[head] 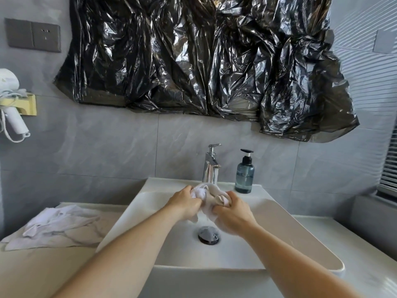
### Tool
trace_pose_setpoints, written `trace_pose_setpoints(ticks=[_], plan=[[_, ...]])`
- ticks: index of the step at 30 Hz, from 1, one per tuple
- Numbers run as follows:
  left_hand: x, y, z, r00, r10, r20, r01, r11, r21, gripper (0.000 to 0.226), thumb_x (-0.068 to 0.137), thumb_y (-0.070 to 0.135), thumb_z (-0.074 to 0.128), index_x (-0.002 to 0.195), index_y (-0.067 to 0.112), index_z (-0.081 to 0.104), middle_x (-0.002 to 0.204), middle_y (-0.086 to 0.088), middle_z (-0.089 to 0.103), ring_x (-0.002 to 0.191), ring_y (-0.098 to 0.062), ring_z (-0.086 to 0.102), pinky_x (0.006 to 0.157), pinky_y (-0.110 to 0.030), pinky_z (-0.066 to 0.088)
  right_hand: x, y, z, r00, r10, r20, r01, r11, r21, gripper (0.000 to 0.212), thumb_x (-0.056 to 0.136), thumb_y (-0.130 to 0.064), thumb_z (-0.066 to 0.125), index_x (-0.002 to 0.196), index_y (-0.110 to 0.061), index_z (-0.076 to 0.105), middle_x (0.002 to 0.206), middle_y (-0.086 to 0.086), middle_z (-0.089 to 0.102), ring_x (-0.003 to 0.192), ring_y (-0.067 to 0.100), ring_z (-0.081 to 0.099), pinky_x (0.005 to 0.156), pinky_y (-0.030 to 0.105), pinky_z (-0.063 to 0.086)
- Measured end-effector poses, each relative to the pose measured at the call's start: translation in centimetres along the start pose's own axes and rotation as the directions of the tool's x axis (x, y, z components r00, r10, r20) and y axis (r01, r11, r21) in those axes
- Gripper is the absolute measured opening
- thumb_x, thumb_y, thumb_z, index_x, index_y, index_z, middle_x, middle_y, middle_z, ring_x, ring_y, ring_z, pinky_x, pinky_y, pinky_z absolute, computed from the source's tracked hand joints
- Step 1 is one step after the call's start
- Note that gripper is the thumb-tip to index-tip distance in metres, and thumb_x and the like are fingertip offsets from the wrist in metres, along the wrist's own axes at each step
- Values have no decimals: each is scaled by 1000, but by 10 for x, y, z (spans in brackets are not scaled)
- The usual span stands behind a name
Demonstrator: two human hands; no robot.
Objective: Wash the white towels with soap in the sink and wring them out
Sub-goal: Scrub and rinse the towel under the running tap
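both hands, left hand (186, 202) and right hand (233, 212), grip a bunched towel (209, 195) with curled fingers over the sink (279, 222), under the tap (210, 166).

Soft, cool daylight comes from the window blind (388, 160) at the right edge. Glare flickers across the black plastic sheet (204, 57). Wide-angle bending curves the outer edges; focus is slightly soft, shadows faint.

Both bare forearms reaching forward, left hand (186, 202) and right hand (233, 214) side by side, fingers curled tight (gripping one bunched white towel (209, 195))
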State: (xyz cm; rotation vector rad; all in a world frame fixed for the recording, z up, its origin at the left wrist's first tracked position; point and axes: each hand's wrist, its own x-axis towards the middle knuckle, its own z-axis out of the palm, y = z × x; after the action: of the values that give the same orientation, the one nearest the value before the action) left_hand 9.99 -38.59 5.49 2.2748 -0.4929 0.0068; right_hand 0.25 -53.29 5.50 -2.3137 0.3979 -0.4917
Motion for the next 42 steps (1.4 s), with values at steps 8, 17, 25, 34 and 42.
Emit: trace_pose_setpoints(ticks=[8, 17, 25, 34, 42], plan=[[7, -2, 14, 998, -4, 66, 27, 934, -357, 49, 82, 62, 44, 105, 27, 70, 124, -26, 66, 117, -46, 61, 90, -46, 52, 5, -4, 8, 986, 81, -145, -41, 964, 264, 47, 57, -57, 59, 94, -29, 63, 84, -9, 72, 78, 18, 70, 74, 43, 63], [17, 5, 15, 993, -3, -116, -49, 898, -438, 78, 84, 76, 33, 117, 19, 74, 116, -12, 75, 108, -30, 69, 99, -40, 54, -10, -13, 8, 959, -166, -230, 237, 915, 326, 18, 76, -39, 65, 88, -28, 58, 77, -6, 69, 71, 9, 65, 65, 36, 57], [29, 15, 24, 996, -6, -85, -24, 937, -348, 54, 107, 57, 36, 141, 24, 61, 137, -13, 66, 120, -32, 63, 86, -32, 47, 21, -22, 2, 953, 22, -302, 35, 983, 182, 25, 98, -41, 49, 110, -20, 53, 97, 1, 67, 89, 27, 62, 77, 36, 49], [33, 21, 29, 988, -93, -126, 14, 853, -521, 46, 104, 54, 34, 106, 24, 70, 112, -6, 72, 100, -29, 68, 81, -32, 55, 26, -24, 13, 929, 49, -366, 56, 961, 269, 29, 102, -46, 43, 109, -18, 47, 96, 5, 67, 89, 31, 63, 79, 42, 52], [27, 21, 23, 988, -121, -94, 47, 822, -568, 50, 94, 61, 42, 105, 22, 71, 108, -6, 74, 99, -31, 70, 82, -39, 55, 26, -20, 23, 983, 74, -167, 1, 913, 407, 30, 102, -36, 47, 125, -17, 50, 102, -1, 64, 90, 17, 62, 75, 31, 47]])
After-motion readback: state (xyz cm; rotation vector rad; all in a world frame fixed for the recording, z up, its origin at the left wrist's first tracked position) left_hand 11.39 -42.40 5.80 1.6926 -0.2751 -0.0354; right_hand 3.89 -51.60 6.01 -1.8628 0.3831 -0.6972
